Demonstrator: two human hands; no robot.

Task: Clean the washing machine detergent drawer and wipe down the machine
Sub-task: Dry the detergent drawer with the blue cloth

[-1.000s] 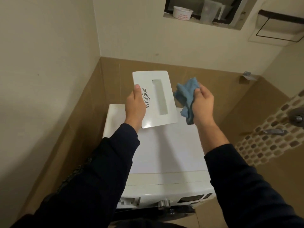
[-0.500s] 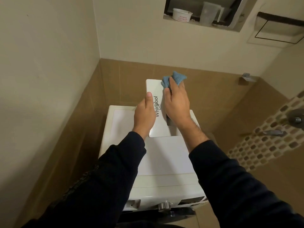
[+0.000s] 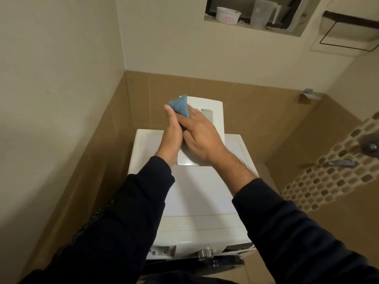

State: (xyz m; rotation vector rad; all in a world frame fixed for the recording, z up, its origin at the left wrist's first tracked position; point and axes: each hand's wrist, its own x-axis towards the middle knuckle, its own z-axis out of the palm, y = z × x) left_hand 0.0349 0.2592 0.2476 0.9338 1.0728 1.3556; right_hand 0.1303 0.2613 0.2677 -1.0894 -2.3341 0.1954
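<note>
Nearest, at the lower edge, the washing machine (image 3: 196, 201) shows its control panel and a metal knob (image 3: 204, 253); its flat white top runs away toward the tiled back wall. Both dark sleeves reach over that top, which lies bare between the sleeves and the hands. The left hand (image 3: 171, 138) grips the left edge of the white drawer front (image 3: 212, 119), thumb along its face, holding it tilted above the machine's far edge. The right hand (image 3: 202, 136) lies across the panel, fingers pressing a blue cloth (image 3: 180, 106) against its upper left corner; the cloth pokes past the panel's top edge. Open space lies right of the machine, toward the mosaic tiles (image 3: 328, 181). Farther up, a wall recess holds a white tub (image 3: 227, 15) and a clear jug (image 3: 261, 15).
</note>
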